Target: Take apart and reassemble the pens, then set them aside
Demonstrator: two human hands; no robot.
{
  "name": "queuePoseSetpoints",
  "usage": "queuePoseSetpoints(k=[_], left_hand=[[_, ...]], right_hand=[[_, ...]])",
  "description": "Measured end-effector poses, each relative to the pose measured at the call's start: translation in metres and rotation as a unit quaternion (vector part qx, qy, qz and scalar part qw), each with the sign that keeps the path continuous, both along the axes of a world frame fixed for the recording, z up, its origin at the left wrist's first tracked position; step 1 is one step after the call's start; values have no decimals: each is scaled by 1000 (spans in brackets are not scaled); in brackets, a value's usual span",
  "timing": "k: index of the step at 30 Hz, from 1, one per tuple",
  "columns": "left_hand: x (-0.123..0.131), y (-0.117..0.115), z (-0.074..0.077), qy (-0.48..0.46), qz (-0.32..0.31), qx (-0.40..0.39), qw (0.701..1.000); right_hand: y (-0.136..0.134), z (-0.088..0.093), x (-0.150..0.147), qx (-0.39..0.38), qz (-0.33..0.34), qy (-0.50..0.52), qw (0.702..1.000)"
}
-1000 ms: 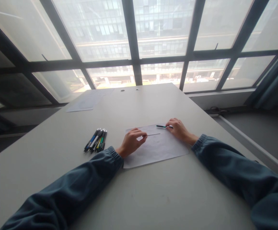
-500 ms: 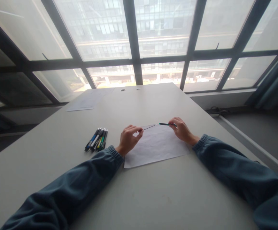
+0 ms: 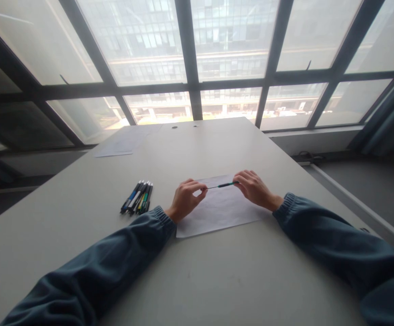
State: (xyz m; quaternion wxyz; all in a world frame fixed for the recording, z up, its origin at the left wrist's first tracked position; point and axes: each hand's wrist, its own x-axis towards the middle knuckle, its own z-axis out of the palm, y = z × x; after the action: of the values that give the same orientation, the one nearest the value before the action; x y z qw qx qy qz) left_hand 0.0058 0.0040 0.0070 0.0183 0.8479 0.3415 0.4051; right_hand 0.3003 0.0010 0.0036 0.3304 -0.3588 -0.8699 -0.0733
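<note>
Between finger and thumb, my left hand (image 3: 187, 198) pinches one end of a thin dark pen refill (image 3: 212, 187). My right hand (image 3: 254, 189) is closed around a dark pen barrel with green parts (image 3: 228, 184), whose far end lies inside the fingers. The refill's other end meets the barrel's open end; how deep it sits inside cannot be made out. Both hands are over a white sheet of paper (image 3: 217, 210) on the table.
Left of my left hand, several pens (image 3: 136, 198) lie side by side in a bunch on the white table (image 3: 81, 253). More paper (image 3: 122, 142) lies at the far left. Two small round dark items (image 3: 174, 127) are near the table's far edge, before the windows.
The gap between the refill and the pen barrel has closed, and they now line up end to end. My right hand has come lower and to the left; my left hand moved slightly right.
</note>
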Motion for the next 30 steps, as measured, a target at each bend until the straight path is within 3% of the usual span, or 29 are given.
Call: queuePoseSetpoints(k=[18, 30], left_hand=[[1, 3, -2, -38, -80, -31, 996], [2, 1, 0, -64, -69, -51, 994]], right_hand=[[-16, 11, -20, 23, 48, -11, 999], [-18, 9, -21, 31, 52, -21, 998]])
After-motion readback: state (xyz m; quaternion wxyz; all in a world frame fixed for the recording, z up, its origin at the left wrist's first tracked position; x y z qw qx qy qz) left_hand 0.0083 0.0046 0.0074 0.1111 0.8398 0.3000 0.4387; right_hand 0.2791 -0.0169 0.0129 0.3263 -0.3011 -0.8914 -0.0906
